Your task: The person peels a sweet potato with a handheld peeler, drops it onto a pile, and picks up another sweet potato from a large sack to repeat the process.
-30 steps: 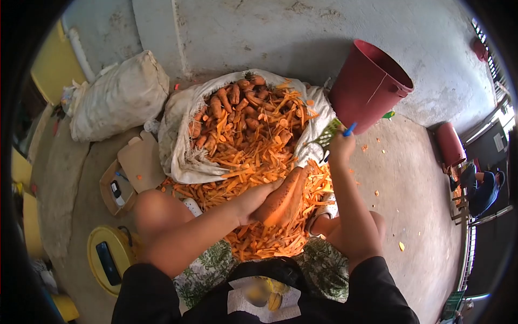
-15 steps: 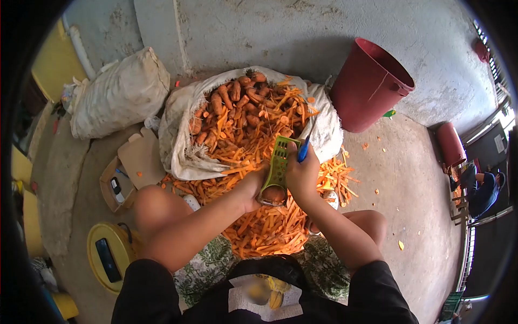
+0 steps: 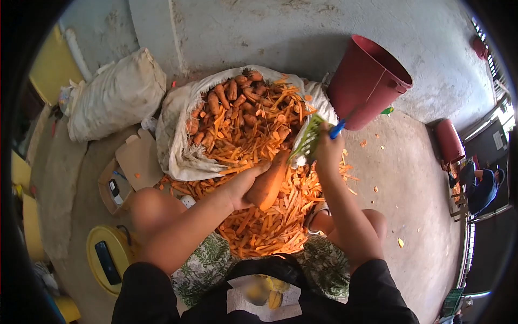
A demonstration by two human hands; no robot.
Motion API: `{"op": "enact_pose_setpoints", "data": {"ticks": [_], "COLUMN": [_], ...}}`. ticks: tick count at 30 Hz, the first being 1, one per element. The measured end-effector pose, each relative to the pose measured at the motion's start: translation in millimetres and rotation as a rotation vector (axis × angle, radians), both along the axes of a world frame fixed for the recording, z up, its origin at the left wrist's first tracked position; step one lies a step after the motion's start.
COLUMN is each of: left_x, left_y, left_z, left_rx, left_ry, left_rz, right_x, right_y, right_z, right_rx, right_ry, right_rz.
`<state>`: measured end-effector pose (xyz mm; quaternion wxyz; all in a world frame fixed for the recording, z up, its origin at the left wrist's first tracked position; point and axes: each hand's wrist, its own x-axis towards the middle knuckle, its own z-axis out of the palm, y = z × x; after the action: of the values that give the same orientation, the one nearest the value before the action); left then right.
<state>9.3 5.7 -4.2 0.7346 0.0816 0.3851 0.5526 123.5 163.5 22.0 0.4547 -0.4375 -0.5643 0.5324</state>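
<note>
One big carrot [image 3: 269,183] is in the left hand [image 3: 249,186] — fingers curled round its left side, long axis running away from the body and leaning a bit right, above a pile of orange strips [image 3: 264,233]. Right hand [image 3: 328,149] is up past the far end, off to the right, closed round a slotted green tool [image 3: 306,138] — can't tell if that touches the carrot.

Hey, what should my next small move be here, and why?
Probably bring the green slotted tool in your right hand to the carrot's wide near end: your left hand grips the carrot, that end is exposed, and the tool sits away from it, above the piled orange strips.
</note>
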Motion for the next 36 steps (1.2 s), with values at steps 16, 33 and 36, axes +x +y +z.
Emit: {"op": "enact_pose_setpoints", "data": {"ticks": [16, 33, 36], "left_x": [26.5, 9.6, 14.1], "left_y": [-5.0, 8.9, 6.3], "left_z": [2.8, -31.0, -26.9], "left_rx": [-0.008, 0.053, 0.076], "left_ry": [0.315, -0.192, -0.118], "left_rz": [-0.344, 0.073, -0.044], "right_x": [-3.9, -14.5, -14.6], "right_y": [15.8, -69.2, -30.8], "right_z": [-20.7, -12.1, -24.6], "right_rx": [0.353, 0.372, 0.315], "right_ry": [-0.45, -0.236, -0.278], "right_rz": [-0.169, 0.168, -0.006]}}
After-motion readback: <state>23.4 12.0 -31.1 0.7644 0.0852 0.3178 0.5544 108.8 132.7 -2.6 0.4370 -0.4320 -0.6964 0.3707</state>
